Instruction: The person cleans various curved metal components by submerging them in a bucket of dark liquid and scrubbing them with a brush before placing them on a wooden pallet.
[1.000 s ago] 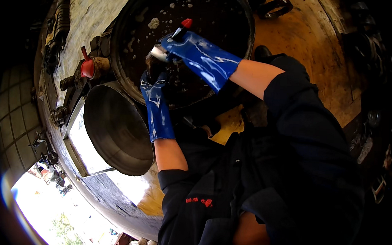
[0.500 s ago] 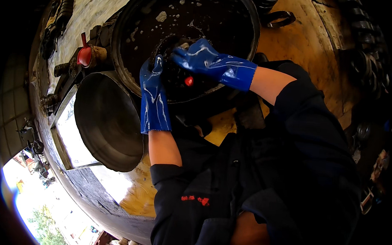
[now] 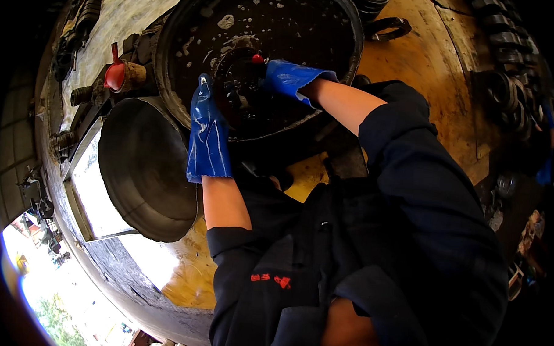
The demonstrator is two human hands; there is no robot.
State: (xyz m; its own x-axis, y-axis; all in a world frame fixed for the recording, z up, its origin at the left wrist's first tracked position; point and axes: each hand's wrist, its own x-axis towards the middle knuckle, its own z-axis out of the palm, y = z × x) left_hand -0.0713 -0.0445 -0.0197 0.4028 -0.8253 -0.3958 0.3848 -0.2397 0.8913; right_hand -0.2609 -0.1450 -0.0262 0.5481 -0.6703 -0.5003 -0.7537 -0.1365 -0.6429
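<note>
A large round basin (image 3: 356, 44) holds dark liquid with patches of foam. In it a dark ring-shaped part (image 3: 223, 64) shows partly above the liquid. My left hand (image 3: 209, 125), in a wet blue rubber glove, is at the basin's near left side, beside the ring. Its thumb points up; the other fingers are mostly hidden. My right hand (image 3: 292, 80), also in a blue glove, reaches down into the basin from the right, its fingers hidden in the dark. Just left of that glove is a small red object (image 3: 257, 59); whether the hand holds it cannot be told.
An empty dark round pan (image 3: 146, 168) leans at the left, below the basin. A red scoop-like tool (image 3: 115, 73) stands farther left. On the brown surface at the right lie a dark ring (image 3: 389, 29) and several dark metal parts (image 3: 509, 89).
My right hand has lowered into the basin and shifted slightly right, its fingers now out of sight. The red object has moved away from me. My left hand has shifted slightly left.
</note>
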